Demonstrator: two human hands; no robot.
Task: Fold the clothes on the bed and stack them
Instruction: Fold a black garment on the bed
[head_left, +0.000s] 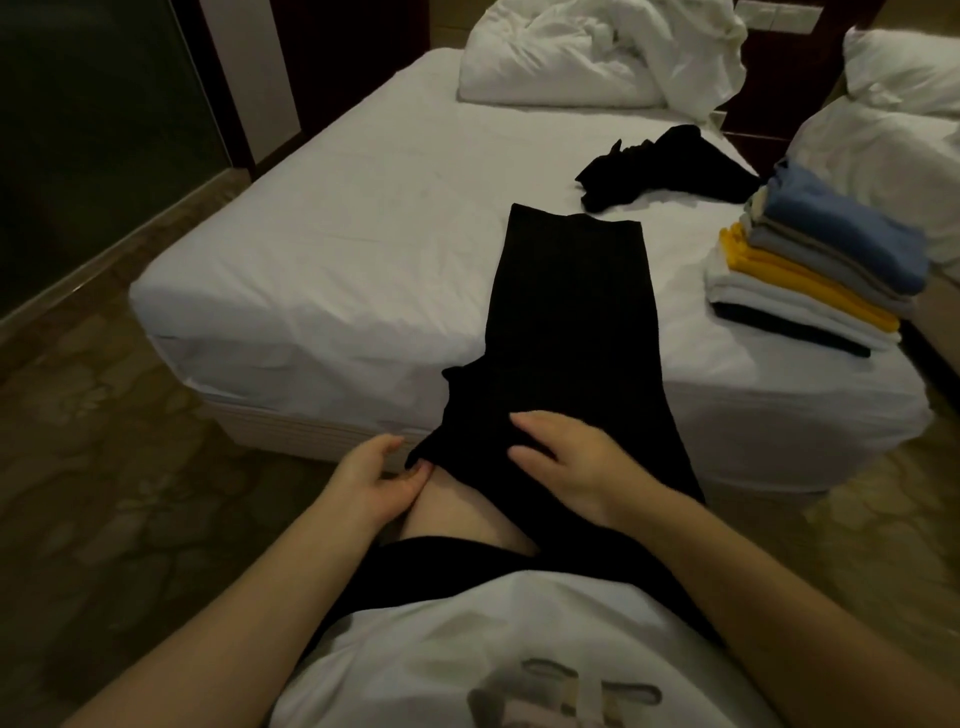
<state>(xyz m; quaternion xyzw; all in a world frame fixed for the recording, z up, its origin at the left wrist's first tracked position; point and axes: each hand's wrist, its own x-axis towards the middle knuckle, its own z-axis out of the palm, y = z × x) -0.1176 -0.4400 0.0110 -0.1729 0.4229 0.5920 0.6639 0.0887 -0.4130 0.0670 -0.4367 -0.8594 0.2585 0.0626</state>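
Black trousers (571, 312) lie lengthwise on the bed (337, 234), their end hanging over its foot. Left hand (376, 478) pinches the hem corner; right hand (563, 457) rests flat, fingers straight. Both corners should probably lift evenly towards the waistband

1. The trousers (566, 322) are plain black, on a white bed sheet (337, 234).
2. The crumpled garment (670, 166) at the far right is black too.
3. The stack (810, 270) on the right runs blue, grey, yellow, white, then black from the top down.
4. The floor (104, 467) is mottled brown.
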